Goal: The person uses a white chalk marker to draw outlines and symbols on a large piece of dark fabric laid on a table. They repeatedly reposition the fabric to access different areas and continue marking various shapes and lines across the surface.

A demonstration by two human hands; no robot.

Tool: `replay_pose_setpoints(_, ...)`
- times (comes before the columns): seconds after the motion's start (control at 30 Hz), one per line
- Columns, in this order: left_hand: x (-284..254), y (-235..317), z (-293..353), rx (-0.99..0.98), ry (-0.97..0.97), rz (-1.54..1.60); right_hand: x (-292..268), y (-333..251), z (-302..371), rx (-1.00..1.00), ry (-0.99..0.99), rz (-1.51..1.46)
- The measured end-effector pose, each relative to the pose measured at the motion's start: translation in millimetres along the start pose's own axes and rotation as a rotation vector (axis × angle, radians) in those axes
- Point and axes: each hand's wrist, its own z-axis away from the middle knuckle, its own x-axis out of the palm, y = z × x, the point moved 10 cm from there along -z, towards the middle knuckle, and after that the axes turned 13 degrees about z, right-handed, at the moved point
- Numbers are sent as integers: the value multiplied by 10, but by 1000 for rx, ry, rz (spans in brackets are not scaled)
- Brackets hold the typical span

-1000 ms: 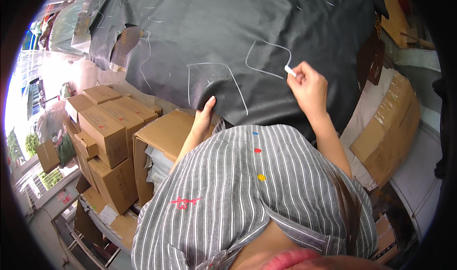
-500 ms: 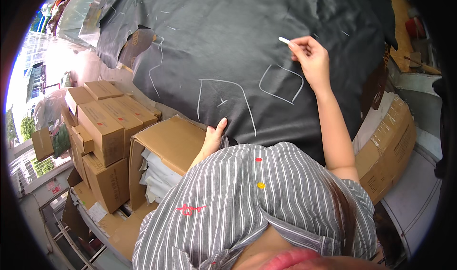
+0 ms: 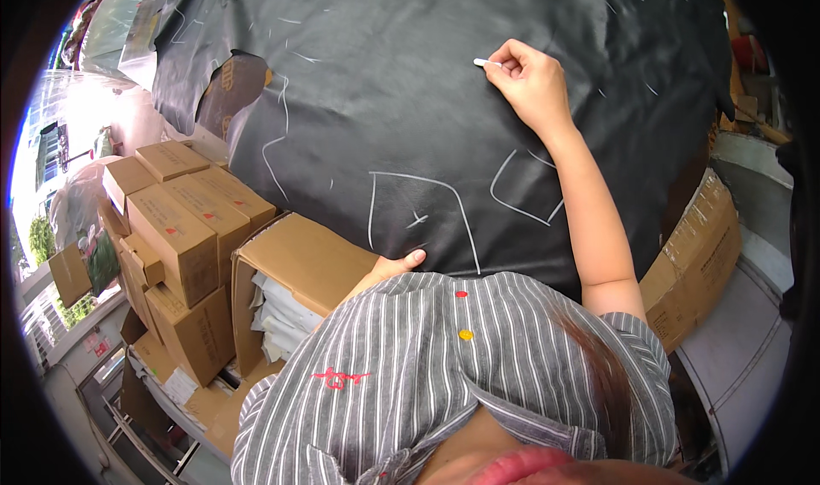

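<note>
A large black leather hide (image 3: pixel 367 100) with a soft sheen spreads out in front of me, marked with white lines. A four-sided outline with one curved side and a small cross in it lies near its front edge. Right of that is a smaller outline, partly behind my forearm. My right hand (image 3: pixel 531 85) pinches a short white stick of chalk (image 3: pixel 481 62), its tip over the middle of the leather. My left hand (image 3: pixel 395 266) grips the leather's near edge, thumb on top; its other fingers are hidden.
Brown cartons (image 3: pixel 175 233) are stacked at the left, beside an opened carton (image 3: pixel 312 250) holding pale grey pieces. Another long carton (image 3: pixel 700 263) stands at the right. The leather has a hole at its left side, where a brown printed surface (image 3: pixel 231 92) shows.
My right hand with the chalk has moved left and slightly farther away. The leather's chalk outlines sit lower and farther right in view. My left hand keeps its grip on the near edge.
</note>
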Motion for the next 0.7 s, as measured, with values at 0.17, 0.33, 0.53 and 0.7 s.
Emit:
replay_pose_setpoints(0.17,80,263,270,-224,52,-189,91,-1,-209,38,29,-75)
replay_pose_setpoints(0.33,-60,163,316,-235,66,-178,115,0,-164,26,-56,-132)
replay_pose_setpoints(0.53,-86,179,333,-232,79,-197,-380,732,415,267,124,-663)
replay_pose_setpoints(0.7,-55,205,290,-202,97,-232,-858,1175,1312,420,312,-584)
